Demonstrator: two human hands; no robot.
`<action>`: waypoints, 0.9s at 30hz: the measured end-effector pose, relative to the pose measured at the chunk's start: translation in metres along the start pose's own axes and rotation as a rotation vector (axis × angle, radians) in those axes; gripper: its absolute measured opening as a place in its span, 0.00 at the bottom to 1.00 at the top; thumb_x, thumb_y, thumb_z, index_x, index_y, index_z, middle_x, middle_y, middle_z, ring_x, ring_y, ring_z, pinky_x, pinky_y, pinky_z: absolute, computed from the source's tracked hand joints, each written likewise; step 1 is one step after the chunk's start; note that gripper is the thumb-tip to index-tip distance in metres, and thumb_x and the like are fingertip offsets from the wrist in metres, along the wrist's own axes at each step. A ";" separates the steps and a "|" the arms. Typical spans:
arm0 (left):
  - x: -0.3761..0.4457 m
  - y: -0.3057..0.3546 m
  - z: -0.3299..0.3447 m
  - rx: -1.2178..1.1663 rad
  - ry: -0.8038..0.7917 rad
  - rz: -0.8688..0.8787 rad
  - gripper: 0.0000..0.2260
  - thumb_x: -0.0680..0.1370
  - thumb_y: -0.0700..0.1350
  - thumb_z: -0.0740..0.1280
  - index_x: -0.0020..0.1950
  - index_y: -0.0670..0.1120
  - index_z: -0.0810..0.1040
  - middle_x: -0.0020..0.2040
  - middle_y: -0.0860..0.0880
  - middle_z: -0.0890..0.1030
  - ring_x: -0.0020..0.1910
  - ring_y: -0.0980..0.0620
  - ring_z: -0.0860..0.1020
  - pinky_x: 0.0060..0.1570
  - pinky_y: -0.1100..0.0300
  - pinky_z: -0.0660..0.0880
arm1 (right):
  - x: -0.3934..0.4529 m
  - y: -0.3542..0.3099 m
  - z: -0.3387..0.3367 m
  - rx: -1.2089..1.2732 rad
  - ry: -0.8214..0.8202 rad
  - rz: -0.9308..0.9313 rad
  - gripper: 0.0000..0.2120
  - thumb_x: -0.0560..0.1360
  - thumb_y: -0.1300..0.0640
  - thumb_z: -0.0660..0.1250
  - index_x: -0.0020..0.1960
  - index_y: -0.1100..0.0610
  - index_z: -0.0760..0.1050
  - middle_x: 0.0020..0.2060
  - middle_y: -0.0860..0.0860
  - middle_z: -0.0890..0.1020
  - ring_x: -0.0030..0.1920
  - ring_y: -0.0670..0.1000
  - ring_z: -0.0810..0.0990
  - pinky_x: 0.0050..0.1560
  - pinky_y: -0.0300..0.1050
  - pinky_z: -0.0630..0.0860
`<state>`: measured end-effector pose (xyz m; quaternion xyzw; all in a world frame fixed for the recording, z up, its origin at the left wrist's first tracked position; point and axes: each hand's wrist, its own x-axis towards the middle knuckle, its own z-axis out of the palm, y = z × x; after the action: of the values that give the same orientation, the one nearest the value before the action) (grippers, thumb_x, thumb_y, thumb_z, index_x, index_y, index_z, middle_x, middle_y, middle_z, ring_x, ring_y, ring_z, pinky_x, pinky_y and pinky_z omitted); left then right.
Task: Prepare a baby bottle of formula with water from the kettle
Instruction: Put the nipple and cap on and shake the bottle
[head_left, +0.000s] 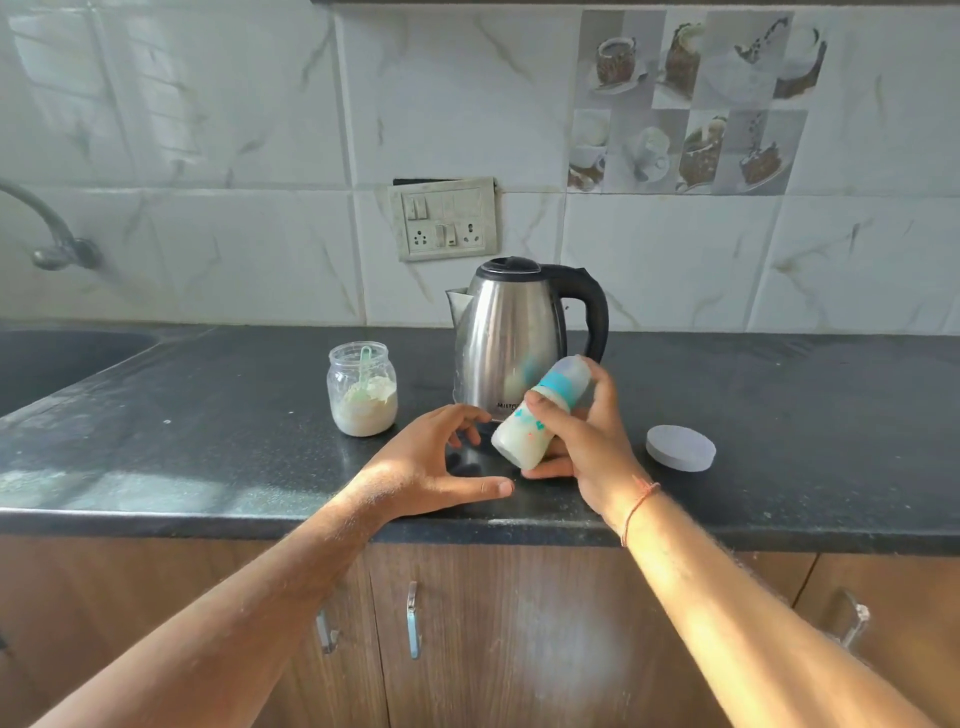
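My right hand (587, 441) grips a baby bottle (537, 415) above the dark counter, just in front of the steel kettle (511, 343). The bottle is tilted, its capped teal-ringed top up to the right, and is blurred; white milky liquid fills its lower part. My left hand (431, 462) hovers open just left of the bottle, fingers relaxed, holding nothing. A clear jar of formula powder (362, 397) with a scoop inside stands open to the left of the kettle. Its grey lid (680, 447) lies flat at the right.
The black counter (234, 441) runs left to a sink (52, 358) with a tap (52, 234). A switch and socket panel (444, 218) is on the tiled wall behind the kettle. Wooden cabinet doors with handles (413, 618) sit below the counter edge.
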<state>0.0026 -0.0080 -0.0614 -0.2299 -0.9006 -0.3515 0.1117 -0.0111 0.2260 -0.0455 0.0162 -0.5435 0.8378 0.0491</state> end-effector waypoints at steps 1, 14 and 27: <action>0.000 0.000 0.000 0.003 0.005 0.001 0.43 0.64 0.81 0.75 0.73 0.63 0.74 0.60 0.63 0.81 0.60 0.61 0.79 0.62 0.59 0.80 | 0.001 -0.003 0.003 -0.013 0.036 -0.023 0.33 0.77 0.53 0.81 0.73 0.41 0.66 0.67 0.57 0.79 0.56 0.64 0.89 0.40 0.65 0.87; 0.000 -0.001 -0.002 0.010 -0.005 -0.010 0.43 0.66 0.79 0.76 0.75 0.60 0.75 0.60 0.63 0.81 0.61 0.62 0.79 0.63 0.58 0.81 | 0.012 -0.005 -0.008 0.354 0.284 -0.102 0.34 0.79 0.51 0.79 0.76 0.48 0.64 0.68 0.60 0.80 0.56 0.61 0.89 0.42 0.61 0.88; -0.002 0.001 -0.002 0.015 0.001 -0.009 0.44 0.64 0.83 0.73 0.74 0.61 0.75 0.59 0.63 0.81 0.59 0.62 0.80 0.61 0.56 0.81 | 0.006 -0.003 0.000 0.147 0.162 -0.065 0.30 0.79 0.53 0.80 0.72 0.44 0.66 0.66 0.58 0.80 0.56 0.64 0.89 0.41 0.64 0.88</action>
<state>0.0052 -0.0095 -0.0600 -0.2248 -0.9042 -0.3454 0.1121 -0.0164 0.2278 -0.0428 -0.0305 -0.4740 0.8720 0.1187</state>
